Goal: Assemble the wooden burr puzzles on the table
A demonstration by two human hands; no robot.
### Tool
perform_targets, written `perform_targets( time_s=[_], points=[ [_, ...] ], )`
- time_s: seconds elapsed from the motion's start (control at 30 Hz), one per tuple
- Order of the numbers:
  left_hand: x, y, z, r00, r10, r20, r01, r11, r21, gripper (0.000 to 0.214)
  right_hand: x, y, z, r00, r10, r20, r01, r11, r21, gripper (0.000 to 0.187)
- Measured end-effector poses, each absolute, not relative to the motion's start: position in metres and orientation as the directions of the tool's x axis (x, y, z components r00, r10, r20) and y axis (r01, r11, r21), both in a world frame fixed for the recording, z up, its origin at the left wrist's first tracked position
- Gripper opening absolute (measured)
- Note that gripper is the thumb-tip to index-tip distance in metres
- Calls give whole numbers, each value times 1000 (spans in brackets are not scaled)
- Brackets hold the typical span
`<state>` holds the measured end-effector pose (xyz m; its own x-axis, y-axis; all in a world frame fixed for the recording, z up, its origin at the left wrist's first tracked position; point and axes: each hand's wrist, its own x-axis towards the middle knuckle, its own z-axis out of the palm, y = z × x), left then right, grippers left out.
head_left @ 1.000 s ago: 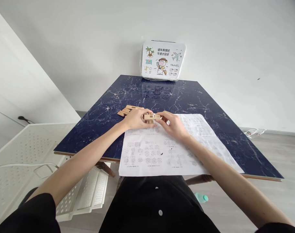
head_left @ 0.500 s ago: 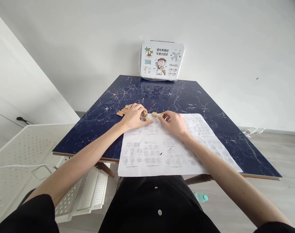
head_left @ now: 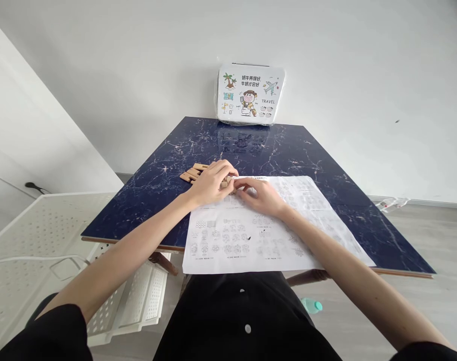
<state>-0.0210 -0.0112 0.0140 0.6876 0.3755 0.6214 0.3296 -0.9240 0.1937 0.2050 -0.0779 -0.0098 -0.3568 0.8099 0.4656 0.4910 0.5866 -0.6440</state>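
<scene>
My left hand [head_left: 212, 184] is curled around small notched wooden blocks [head_left: 225, 184], which show between its thumb and fingers. From the right, my right hand [head_left: 260, 194] meets it, fingers bent and pinching a wooden block against those pieces; most of that block is hidden behind the fingers. Both hands are over the top left part of a printed paper sheet [head_left: 228, 260], covered in small line diagrams. Several more wooden pieces [head_left: 191, 174] lie on the table just left of my left hand, partly covered by it.
The dark blue marbled table [head_left: 284, 150] carries a white cartoon case [head_left: 266, 90] in clear wrap at its back edge, near the wall. White perforated shelving [head_left: 55, 210] stands at the left. A bottle with a teal cap [head_left: 311, 305] is on the floor.
My right hand has moved left with its wooden block, closing the gap to the pieces in my left hand. My left hand has shifted slightly to the right.
</scene>
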Motion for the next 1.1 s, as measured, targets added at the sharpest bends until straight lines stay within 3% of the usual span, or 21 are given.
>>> perform_targets(
  time_s=[0.17,0.3,0.57,1.1],
  points=[
    [-19,-19,10,764,343,546,279,-939,201,19,209,-75,-12,-215,806,552,573,562,-597,23],
    [-19,-19,5,787,287,546,263,-957,124,20,212,-77,-12,-163,870,466,672,443,-593,23],
    [-19,-20,6,804,286,521,288,-954,80,21,208,-79,-12,-367,874,320,737,483,-473,24],
    [-19,-20,6,811,286,511,284,-955,83,21,210,-78,-13,-378,867,324,725,495,-478,24]
  ],
)
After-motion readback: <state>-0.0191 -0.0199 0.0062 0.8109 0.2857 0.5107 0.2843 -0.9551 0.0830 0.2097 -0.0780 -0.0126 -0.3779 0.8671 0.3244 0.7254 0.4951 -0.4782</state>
